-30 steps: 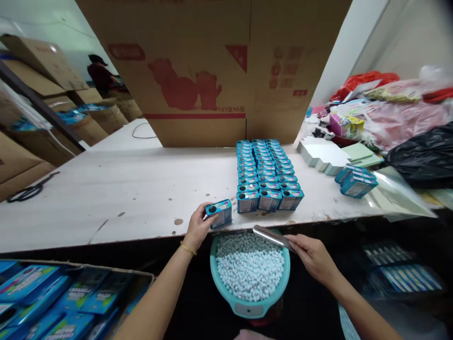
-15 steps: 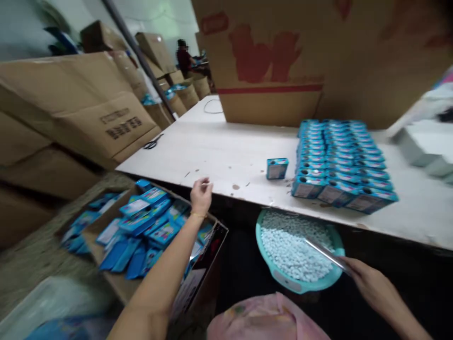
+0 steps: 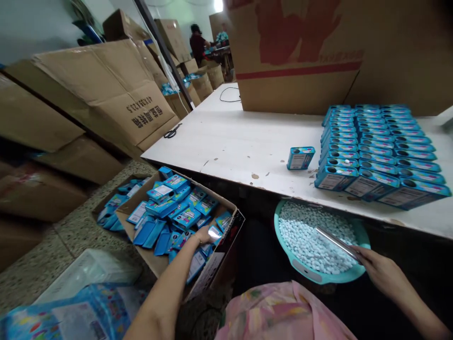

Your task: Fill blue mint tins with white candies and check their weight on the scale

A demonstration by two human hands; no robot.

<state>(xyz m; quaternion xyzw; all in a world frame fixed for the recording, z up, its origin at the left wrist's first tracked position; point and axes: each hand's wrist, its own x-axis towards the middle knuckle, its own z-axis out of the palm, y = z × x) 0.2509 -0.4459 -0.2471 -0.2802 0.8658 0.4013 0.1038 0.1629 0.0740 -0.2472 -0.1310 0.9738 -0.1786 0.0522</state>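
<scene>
My left hand (image 3: pixel 203 234) reaches into an open cardboard box (image 3: pixel 236 222) full of small blue printed packs (image 3: pixel 187 216). Its fingers touch a pack with a shiny label (image 3: pixel 214 233); their tips are hidden, so I cannot tell whether they grip it. My right hand (image 3: pixel 377 264) is closed around the near end of a slim silvery metal tube (image 3: pixel 336 243). The tube's far end lies over small pale pellets (image 3: pixel 318 231) filling a turquoise basin (image 3: pixel 297 264). On the white table (image 3: pixel 212 127), one blue pack (image 3: pixel 300 158) stands upright, left of packed rows of similar packs (image 3: pixel 378 156).
Black scissors (image 3: pixel 173 131) lie at the table's left edge. A large carton (image 3: pixel 293 89) stands at the back. More cartons (image 3: pixel 123 89) are stacked to the left. Blue plastic packaging (image 3: pixel 71 314) sits at lower left. A person (image 3: pixel 198 45) sits far behind.
My left hand has moved down from above the table's edge into the box of packs. The view has swung right to left across the scene slightly; my right hand keeps hold of the tube.
</scene>
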